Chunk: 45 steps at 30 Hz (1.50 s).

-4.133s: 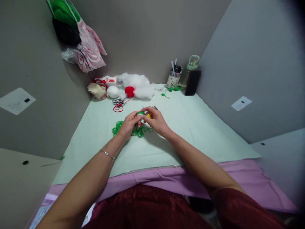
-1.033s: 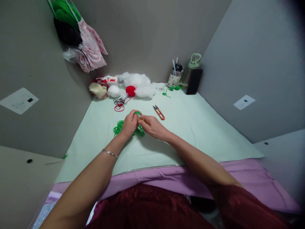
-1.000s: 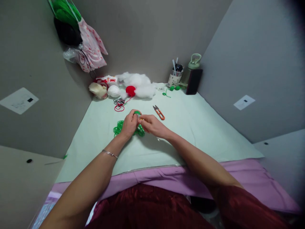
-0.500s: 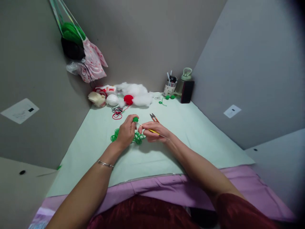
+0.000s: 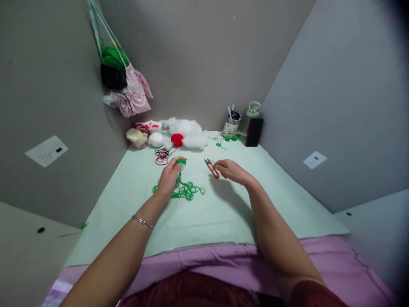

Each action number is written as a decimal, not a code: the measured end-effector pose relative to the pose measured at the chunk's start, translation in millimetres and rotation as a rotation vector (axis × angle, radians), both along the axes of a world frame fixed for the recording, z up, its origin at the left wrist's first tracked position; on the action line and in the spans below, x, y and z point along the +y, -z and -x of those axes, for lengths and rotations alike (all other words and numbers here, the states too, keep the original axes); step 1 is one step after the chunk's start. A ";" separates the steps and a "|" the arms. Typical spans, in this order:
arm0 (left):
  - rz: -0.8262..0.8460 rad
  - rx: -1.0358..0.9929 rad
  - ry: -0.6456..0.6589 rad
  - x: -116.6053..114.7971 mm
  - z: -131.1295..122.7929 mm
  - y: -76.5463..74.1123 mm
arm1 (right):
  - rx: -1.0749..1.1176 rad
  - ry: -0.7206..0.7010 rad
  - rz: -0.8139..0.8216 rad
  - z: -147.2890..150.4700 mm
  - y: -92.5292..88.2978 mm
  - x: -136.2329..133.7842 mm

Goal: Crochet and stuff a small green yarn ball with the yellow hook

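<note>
My left hand (image 5: 169,175) is closed around a small green crochet piece (image 5: 181,161), with something whitish showing just under it. From the piece a strand runs down to a loose tangle of green yarn (image 5: 188,190) on the cloth. To the right, my right hand (image 5: 232,170) hovers over the table with its fingers bent down and together. What they hold, if anything, is hidden. Beside those fingertips lie thread snips (image 5: 211,168) with orange handles and dark blades pointing away from me.
White stuffing (image 5: 188,130), a red yarn ball (image 5: 177,140) and a white yarn ball (image 5: 156,139) line the back. A pen cup (image 5: 231,127), green bottle (image 5: 253,110), phone (image 5: 254,132) and small green balls (image 5: 231,138) stand back right. Bags (image 5: 137,91) hang at left.
My right hand has moved right, away from the green piece, to the snips. The yellow-handled crochet hook it held no longer shows. More of the green yarn tangle is visible.
</note>
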<state>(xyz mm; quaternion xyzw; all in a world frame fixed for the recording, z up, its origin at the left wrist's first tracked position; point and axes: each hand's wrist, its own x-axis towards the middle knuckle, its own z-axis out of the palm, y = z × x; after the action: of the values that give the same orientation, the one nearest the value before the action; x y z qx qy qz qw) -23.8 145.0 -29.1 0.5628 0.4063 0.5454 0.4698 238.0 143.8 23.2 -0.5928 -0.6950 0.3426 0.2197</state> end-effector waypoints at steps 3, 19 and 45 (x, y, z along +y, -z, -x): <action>0.029 -0.065 0.009 2.7 -2.4 4.6 | -0.032 0.183 -0.113 -8.2 9.3 4.2; 0.121 -0.291 0.031 -8.6 -19.3 3.8 | 0.640 -0.159 0.000 83.3 34.3 -18.4; 0.108 -0.253 0.050 -14.6 -25.5 12.2 | 0.460 -0.016 -0.108 79.3 22.3 -19.4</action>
<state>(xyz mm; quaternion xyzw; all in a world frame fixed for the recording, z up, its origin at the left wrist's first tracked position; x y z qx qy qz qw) 1.7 130.3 -41.3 0.4733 0.3586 0.5774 0.5603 158.8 124.4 0.8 -0.4811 -0.6484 0.4328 0.4010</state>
